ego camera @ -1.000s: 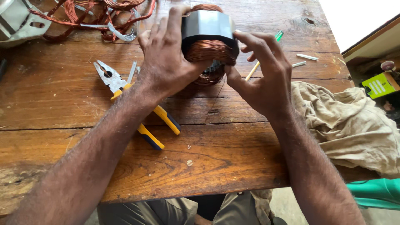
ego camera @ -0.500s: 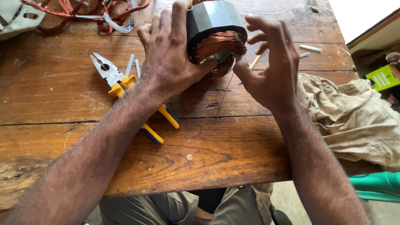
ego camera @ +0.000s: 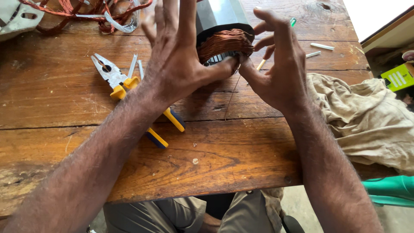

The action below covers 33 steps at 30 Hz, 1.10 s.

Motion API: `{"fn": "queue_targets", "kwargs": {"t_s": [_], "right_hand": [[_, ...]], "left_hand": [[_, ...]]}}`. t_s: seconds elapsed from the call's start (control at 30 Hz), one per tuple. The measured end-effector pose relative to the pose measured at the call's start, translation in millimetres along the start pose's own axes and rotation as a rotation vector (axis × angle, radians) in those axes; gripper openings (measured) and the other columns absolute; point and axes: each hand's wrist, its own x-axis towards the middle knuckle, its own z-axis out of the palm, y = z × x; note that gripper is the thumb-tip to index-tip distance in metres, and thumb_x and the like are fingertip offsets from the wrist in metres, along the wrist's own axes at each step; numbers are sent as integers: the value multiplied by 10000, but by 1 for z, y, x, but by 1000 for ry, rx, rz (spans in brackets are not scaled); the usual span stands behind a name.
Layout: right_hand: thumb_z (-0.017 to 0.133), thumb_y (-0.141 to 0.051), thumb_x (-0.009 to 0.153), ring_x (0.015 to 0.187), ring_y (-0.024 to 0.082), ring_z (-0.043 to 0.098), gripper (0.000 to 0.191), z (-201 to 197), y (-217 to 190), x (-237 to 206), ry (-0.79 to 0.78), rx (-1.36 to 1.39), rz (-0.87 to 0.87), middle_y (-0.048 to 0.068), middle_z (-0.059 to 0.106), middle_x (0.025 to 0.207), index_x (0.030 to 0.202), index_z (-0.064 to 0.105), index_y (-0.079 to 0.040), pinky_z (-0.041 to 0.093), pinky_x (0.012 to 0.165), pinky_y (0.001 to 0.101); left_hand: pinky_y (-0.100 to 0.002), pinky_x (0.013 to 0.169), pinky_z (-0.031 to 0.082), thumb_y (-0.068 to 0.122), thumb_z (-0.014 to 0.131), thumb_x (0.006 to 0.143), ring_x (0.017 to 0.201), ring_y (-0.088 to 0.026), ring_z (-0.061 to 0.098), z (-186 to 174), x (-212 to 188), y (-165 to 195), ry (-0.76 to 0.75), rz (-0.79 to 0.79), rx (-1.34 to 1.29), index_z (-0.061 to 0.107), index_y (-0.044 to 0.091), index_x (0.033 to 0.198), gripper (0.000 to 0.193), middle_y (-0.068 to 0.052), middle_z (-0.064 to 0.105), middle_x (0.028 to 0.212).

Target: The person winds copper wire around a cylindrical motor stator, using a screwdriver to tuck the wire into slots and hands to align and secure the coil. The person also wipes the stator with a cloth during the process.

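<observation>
Both hands grip a grey motor stator [ego camera: 221, 17] with copper windings [ego camera: 224, 43] at the far middle of the wooden surface [ego camera: 64, 99]. The left hand [ego camera: 177, 64] and right hand [ego camera: 280, 73] have fingers curled onto it. A green-and-yellow box [ego camera: 399, 77] sits far right, beyond the beige cloth [ego camera: 366, 116]. Yellow-handled pliers [ego camera: 129, 92] lie left.

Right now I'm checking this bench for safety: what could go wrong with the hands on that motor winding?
1. The left hand and right hand press bare fingertips into the copper winding of the stator; wire ends may nick skin.
2. A thin wire strand hangs below the stator and might snag.
3. The pliers lie under the left forearm, jaws open, and could get knocked off the wooden table.
</observation>
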Motion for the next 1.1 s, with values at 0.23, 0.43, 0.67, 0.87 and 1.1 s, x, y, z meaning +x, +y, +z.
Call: {"fn": "queue_targets", "kwargs": {"t_s": [0.23,0.43,0.67,0.87,1.1], "right_hand": [[784,-19,996,1018,194,741,611,-3,-3,0,1,96,61,135,649,1237,1470,403,-75,637,768,305],[646,26,1019,1042,177,687,365,-9,4,4,180,493,279,119,631,1213,1354,518,-36,657,820,275],[648,2,1008,1010,151,692,375,-5,0,5,252,451,266,117,630,1187,1351,502,-35,636,767,238],[672,-20,1058,948,143,694,326,0,2,2,229,407,231,119,659,1133,1332,495,-29,609,739,225],[690,-26,1079,890,143,727,307,5,11,-3,243,319,224,105,704,1093,1340,532,-56,647,660,229]], "left_hand": [[-650,1200,241,342,738,876,1555,-365,179,-16,-2,15,-13,356,-18,685,159,1084,282,-155,170,1689],[-541,1252,137,185,766,861,1602,-276,48,-9,-10,24,-88,328,30,694,139,777,120,-46,61,1714],[-573,1271,90,287,841,848,1575,-263,-9,-5,-16,25,-82,302,106,798,191,920,128,-26,27,1698],[-565,1256,104,380,856,888,1583,-283,19,3,-18,22,-129,286,186,802,180,877,207,-32,69,1751],[-492,1243,124,287,808,943,1591,-250,19,10,-19,19,-40,305,209,798,163,914,128,-9,13,1711]]}}
